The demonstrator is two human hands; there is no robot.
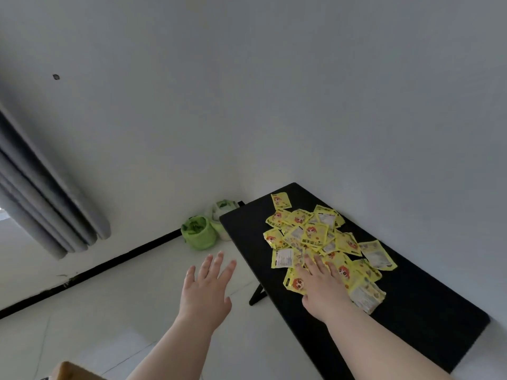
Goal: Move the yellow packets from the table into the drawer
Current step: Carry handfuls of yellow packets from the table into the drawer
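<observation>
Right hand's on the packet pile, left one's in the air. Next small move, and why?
The right hand lies flat on the yellow packets, gripping none; the left hand hovers open off the black table. So probably curl its fingers round a few packets to gather them.

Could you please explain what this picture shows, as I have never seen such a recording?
No machine here: a person wears a camera on the head, so the picture looks down at their own bare arms. A black table beside a white wall carries a loose pile of yellow packets. The right hand lies flat on the pile's near side, fingers straight, gripping nothing. The left hand hovers open above the floor, empty. Green bags sit on the floor beyond the table. No drawer is in view.
</observation>
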